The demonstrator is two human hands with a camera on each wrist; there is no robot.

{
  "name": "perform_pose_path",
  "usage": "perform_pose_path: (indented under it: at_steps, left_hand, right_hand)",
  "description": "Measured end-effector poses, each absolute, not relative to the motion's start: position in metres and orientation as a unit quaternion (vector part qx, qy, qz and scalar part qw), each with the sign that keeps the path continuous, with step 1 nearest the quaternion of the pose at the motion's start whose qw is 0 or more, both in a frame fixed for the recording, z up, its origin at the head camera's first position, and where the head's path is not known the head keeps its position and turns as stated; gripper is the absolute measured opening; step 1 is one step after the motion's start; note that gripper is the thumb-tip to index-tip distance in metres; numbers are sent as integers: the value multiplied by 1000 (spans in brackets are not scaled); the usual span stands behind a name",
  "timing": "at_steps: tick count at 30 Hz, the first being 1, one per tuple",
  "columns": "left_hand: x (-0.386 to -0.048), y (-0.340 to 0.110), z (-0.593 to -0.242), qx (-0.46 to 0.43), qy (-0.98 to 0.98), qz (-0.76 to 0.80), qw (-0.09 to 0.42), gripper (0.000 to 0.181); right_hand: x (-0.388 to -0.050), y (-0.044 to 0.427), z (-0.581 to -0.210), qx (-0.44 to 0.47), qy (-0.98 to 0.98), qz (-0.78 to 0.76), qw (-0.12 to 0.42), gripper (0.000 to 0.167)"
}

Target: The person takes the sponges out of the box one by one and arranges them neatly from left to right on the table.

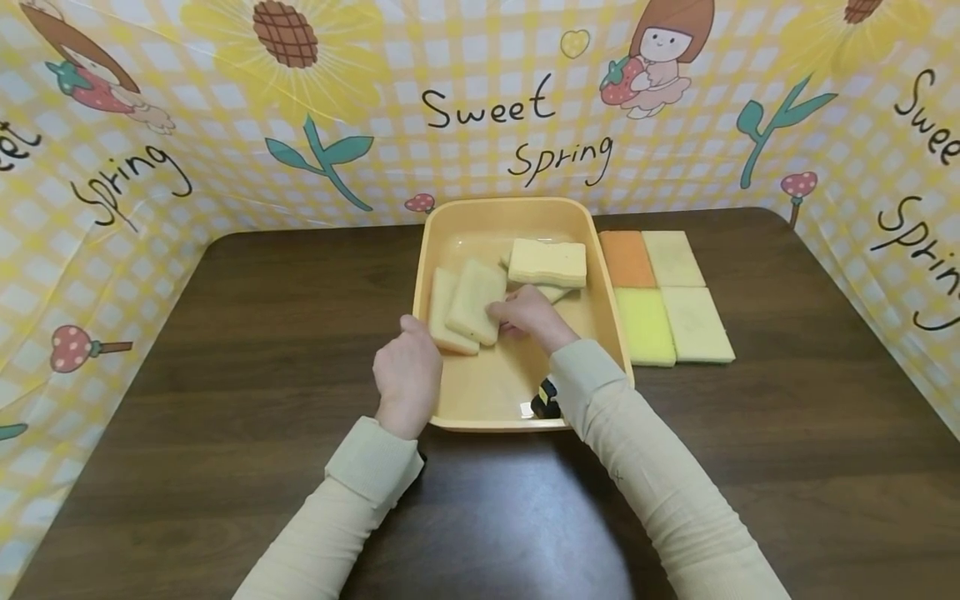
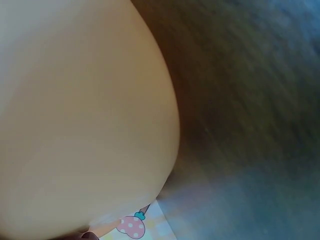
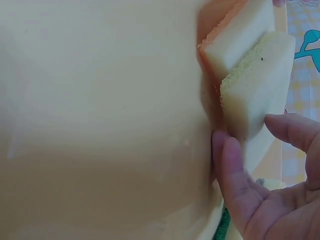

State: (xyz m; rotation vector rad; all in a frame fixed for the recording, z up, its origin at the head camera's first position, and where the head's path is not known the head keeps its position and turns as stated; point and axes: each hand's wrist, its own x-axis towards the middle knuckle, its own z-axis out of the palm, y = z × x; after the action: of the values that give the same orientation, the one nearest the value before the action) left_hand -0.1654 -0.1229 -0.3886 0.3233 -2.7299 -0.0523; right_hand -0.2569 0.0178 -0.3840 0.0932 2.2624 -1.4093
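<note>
One dark brown, wood-grained table [image 1: 292, 333], rear corners rounded; one yellow-and-white checked fabric backdrop [image 1: 480, 50], sunflower-printed, lettered "Sweet Spring", hangs behind and alongside.

This is a screened-off nook, whether in a home or elsewhere I cannot tell, with yellow-checked cloth [image 1: 465, 54] bearing sunflowers [image 1: 285, 33] along the back and both sides of a wood-grained desk [image 1: 277, 333].

- I see a pale-cream rectangular sponge [image 1: 477, 304]
- I see a pale-orange rectangular plastic tray [image 1: 487, 392]
- an orange rectangular sponge [image 1: 627, 260]
- a neon-yellow rectangular sponge [image 1: 645, 327]
- a yellow-and-white checked fabric backdrop [image 1: 480, 54]
</note>
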Motion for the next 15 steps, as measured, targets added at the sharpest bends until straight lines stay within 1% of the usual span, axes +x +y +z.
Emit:
perform_pose_path:
  at_steps: [2, 5, 8, 12, 15]
  left_hand:
    - [-166, -123, -389, 118, -975, -22, 188, 16]
    - [-165, -123, -389, 116, -975, -24, 188, 14]
    - [-165, -123, -389, 114, -974, -24, 194, 13]
    - [-165, -122, -388, 115, -973, -23, 197, 15]
    - [-165, -122, -388, 116, -973, -22, 197, 15]
  right_hand:
    - [-257, 17, -384, 33, 823, -515, 237, 25]
    - [-257, 17, -384, 35, 818, -521, 242, 17]
    - [-257, 17, -384, 37, 811, -530, 245, 15]
    - [-257, 16, -382, 39, 806, -535, 250, 29]
    - [-258, 16, -382, 45, 800, -541, 255, 32]
